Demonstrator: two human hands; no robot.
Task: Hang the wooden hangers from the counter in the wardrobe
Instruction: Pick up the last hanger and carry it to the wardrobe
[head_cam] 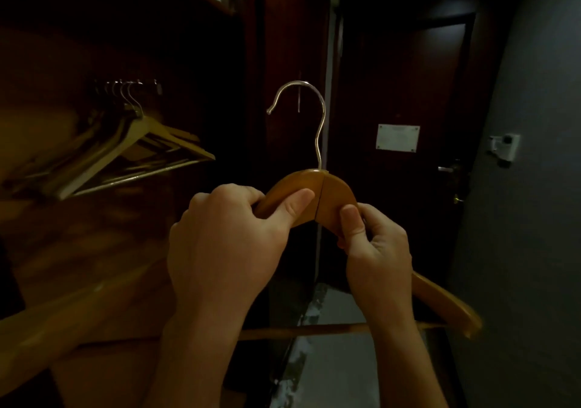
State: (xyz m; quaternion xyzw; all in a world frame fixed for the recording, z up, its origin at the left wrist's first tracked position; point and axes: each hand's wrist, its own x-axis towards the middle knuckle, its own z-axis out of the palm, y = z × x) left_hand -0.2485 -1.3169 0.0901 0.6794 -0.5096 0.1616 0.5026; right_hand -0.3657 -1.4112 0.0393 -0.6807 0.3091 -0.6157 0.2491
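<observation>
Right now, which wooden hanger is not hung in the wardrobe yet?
The darker orange-brown hanger at centre, gripped by the left hand and right hand, its hook free. The paler hangers on the left hang by their hooks.

Smooth lacquered wood on the held hanger point(333, 194), warm orange-brown with a soft satin sheen and a visible joint line at the crown, topped by a polished bright-metal hook point(318, 115). Paler, more matt wood on the hung hangers point(132, 143) with thin shiny wire hooks point(129, 93), all against dark glossy wood on the wardrobe panel point(78, 58), grain and reflections showing. Dark semi-gloss wood on the door point(408, 77) with a flat matt white plate point(397, 137) and metal handle point(445, 169), matt grey paint on the wall point(534, 234), white plastic on the wall box point(509, 146), mottled stone-like shine on the floor point(330, 363).
</observation>
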